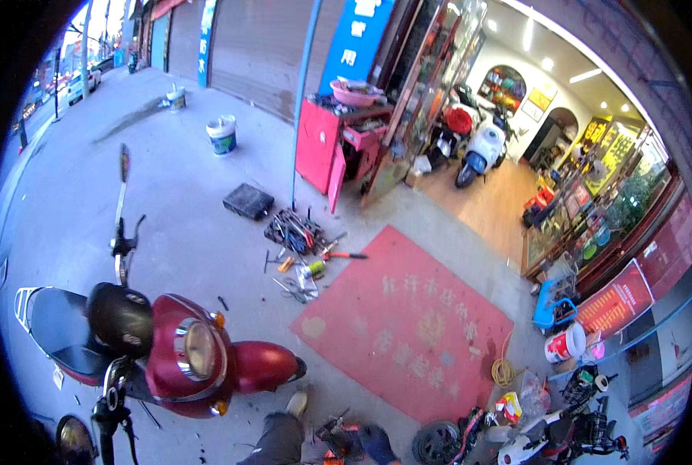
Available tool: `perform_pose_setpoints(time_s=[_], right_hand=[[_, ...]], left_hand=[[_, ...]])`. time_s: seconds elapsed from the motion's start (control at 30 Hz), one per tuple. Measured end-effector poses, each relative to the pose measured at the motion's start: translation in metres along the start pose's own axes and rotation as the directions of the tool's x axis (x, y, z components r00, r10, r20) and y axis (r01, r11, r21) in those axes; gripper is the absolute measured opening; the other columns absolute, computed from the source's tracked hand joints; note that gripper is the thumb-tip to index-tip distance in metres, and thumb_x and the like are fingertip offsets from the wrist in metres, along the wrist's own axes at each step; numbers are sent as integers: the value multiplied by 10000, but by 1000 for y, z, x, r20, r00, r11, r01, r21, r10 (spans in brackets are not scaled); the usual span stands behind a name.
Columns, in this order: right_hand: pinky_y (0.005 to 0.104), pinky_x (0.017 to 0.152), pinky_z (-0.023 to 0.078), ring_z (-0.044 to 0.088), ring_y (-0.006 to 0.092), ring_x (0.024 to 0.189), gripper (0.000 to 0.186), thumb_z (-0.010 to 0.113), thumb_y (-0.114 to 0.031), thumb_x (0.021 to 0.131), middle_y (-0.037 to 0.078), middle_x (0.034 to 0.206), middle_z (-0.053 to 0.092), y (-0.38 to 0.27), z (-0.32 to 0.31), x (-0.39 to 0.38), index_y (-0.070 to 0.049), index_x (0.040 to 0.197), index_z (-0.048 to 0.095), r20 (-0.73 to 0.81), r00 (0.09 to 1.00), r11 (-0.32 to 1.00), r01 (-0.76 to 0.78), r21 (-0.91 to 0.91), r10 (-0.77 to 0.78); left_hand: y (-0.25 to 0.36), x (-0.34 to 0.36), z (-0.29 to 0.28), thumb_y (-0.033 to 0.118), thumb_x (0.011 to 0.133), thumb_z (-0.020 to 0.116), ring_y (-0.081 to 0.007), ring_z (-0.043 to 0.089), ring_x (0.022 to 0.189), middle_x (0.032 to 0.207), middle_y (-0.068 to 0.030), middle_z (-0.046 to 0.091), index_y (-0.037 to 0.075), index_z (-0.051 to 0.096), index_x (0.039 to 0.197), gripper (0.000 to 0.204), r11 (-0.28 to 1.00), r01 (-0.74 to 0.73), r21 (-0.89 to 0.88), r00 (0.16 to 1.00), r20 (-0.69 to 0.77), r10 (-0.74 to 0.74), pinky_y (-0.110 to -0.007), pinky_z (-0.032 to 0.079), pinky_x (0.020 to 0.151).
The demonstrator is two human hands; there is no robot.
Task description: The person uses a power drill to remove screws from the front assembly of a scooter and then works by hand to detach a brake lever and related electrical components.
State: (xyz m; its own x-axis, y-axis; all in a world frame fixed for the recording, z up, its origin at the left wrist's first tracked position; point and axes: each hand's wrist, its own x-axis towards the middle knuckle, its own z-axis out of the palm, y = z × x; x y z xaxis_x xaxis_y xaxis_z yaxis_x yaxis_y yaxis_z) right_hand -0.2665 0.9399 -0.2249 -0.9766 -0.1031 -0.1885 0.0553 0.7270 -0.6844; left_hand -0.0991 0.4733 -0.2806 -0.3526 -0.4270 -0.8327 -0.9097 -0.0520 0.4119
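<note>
Neither of my hands can be made out. At the lower edge a grey trouser leg [278, 440] and a light shoe [298, 403] show on the pavement. Beside them is a dark metal object with red-orange parts [336, 438], too small to name. A dark blue shape [375, 445] lies just right of it; I cannot tell what it is. To the left stands a dark red scooter [183, 356] with a round headlight and a black helmet-like cover [120, 319] by the handlebar. Ahead, a heap of hand tools [295, 231] lies on the ground, with a red-handled hammer [346, 255] near it.
A red mat [408, 325] covers the ground before an open shop holding a white scooter [485, 147]. A red tool cabinet [316, 143], a black case [248, 201] and a white bucket [222, 136] stand ahead. Motorbike parts [532, 442] and a white-red bucket [565, 343] crowd the right.
</note>
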Motion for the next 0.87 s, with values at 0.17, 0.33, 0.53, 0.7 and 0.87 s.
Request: perform_pose_setpoints(time_s=[0.17, 0.33, 0.53, 0.7, 0.87], right_hand=[[418, 783, 474, 606, 364, 906, 282, 558, -291, 864, 204, 943, 625, -54, -65, 189, -31, 969, 582, 275, 959, 990, 31, 140, -69], [405, 736, 487, 622, 334, 853, 249, 606, -286, 836, 172, 920, 631, -16, -152, 294, -73, 964, 597, 333, 941, 973, 21, -228, 58], [442, 764, 487, 619, 382, 854, 275, 588, -306, 780, 214, 893, 640, 8, -273, 427, -66, 900, 646, 386, 861, 812, -50, -582, 331], [442, 802, 483, 613, 379, 913, 365, 580, -324, 784, 224, 979, 634, 13, -294, 626, -20, 981, 629, 266, 864, 800, -226, -556, 428], [391, 887, 466, 583, 323, 1061, 595, 671, -380, 772, 198, 1163, 591, -41, -232, 906, -8, 1207, 509, 256, 946, 952, -124, -278, 198]], left_hand=[[46, 21, 72, 511, 893, 468, -169, 456, 642, 727, -19, 517, 166, 662, 899, 396, 979, 198, -42, 976, 97, -194, -345, 393, 554], [106, 48, 151, 569, 908, 449, -113, 412, 535, 624, 27, 479, 204, 661, 865, 425, 917, 398, -39, 906, 175, -386, -320, 370, 468], [195, 157, 185, 512, 893, 474, -285, 574, 939, 1101, -119, 587, 149, 405, 1310, 557, 715, -193, 672, 981, 134, 139, -444, 458, 715], [268, 186, 191, 356, 918, 460, -360, 598, 908, 1060, -180, 614, 120, 430, 1296, 447, 520, -422, 743, 855, 135, 501, -509, 461, 711], [319, 134, 208, 554, 917, 411, -252, 526, 1108, 1359, -196, 438, 182, 343, 1409, 621, 662, 211, -719, 962, 33, -270, -411, 424, 879]])
